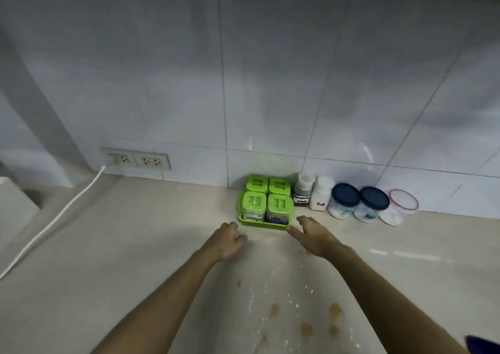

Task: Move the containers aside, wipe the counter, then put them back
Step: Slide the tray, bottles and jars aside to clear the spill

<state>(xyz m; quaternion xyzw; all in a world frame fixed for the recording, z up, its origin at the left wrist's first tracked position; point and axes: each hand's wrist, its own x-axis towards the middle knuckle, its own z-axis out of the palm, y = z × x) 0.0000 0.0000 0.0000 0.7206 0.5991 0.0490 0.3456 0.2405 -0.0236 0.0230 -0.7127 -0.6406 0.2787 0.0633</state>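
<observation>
A green tray (262, 225) with several green-lidded square containers stands against the tiled wall. To its right stand a dark-filled white bottle (302, 193), a white salt bottle (321, 197), two blue-lidded jars (344, 201) (371, 205) and a clear tub with a red-rimmed lid (401, 207). My left hand (226, 240) hovers just in front of the tray's left corner, fingers loosely curled, holding nothing. At the tray's right front corner my right hand (311, 233) is spread, thumb close to the rim. The beige counter (135, 245) near me carries orange spots (305, 328) and white specks.
A double wall socket (136, 159) sits at the left with a white cable (54, 221) running down across the counter. A white appliance edge (13, 207) is at far left. A dark blue object (484, 345) peeks in at the bottom right corner.
</observation>
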